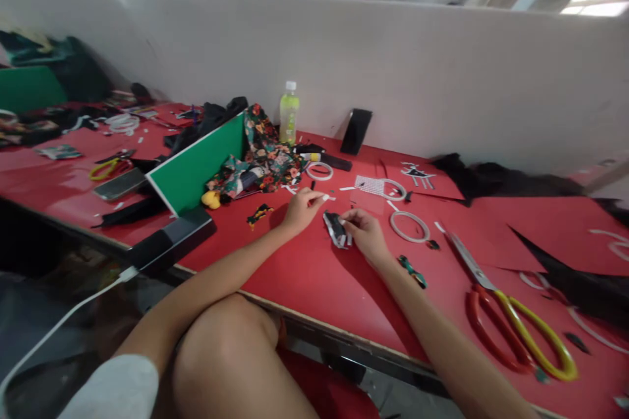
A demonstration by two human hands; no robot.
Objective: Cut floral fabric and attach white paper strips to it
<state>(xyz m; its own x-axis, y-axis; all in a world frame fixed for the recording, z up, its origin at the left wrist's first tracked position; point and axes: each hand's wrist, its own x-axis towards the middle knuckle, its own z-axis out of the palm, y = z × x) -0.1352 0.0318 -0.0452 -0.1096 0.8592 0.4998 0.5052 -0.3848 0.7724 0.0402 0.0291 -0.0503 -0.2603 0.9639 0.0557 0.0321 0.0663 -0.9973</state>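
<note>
My left hand is closed in a pinch on a small white strip, held just above the red table. To its right, my right hand has its fingertips closed on the edge of a small black fabric piece with white strips along its borders. That piece lies low over the table, and my fingers cover its right side. A dark patterned bow lies left of my left hand. Beside my right forearm is a green and black bow.
Large scissors with red and yellow handles lie at the right. White tape rolls sit beyond my right hand. A green board, floral fabric, a bottle and a phone stand or lie toward the grey partition.
</note>
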